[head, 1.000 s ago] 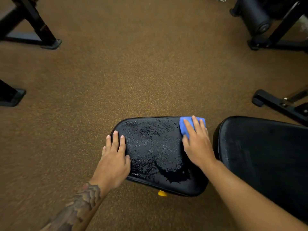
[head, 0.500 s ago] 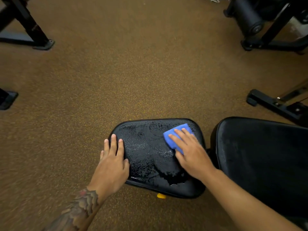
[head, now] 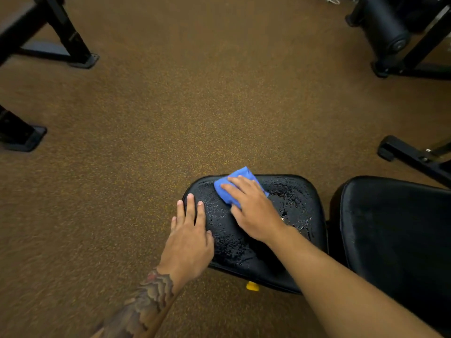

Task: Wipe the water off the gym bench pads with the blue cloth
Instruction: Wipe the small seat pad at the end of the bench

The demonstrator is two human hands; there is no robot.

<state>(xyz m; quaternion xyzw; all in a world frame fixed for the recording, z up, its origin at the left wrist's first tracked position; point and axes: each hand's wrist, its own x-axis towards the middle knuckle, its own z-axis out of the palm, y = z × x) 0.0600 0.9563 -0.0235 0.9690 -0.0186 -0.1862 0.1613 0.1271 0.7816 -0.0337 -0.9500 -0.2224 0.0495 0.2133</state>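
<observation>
Blue cloth (head: 235, 185) is pressed flat under the extended fingers of the right hand (head: 253, 213) at the far edge of the seat pad (head: 292, 211). The left hand (head: 189, 242), open and empty, is braced on the pad's left edge. Droplets are seen across most of the pad, and the back pad (head: 395, 230) is untouched, so much remains. Half a second earlier the cloth was held nearer the pad's centre.

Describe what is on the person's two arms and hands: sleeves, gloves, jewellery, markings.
Both forearms are bare, with no sleeves in view. The left hand and right hand wear no gloves or visible rings. The left forearm carries a large dark patterned tattoo; the right forearm is unmarked.
</observation>
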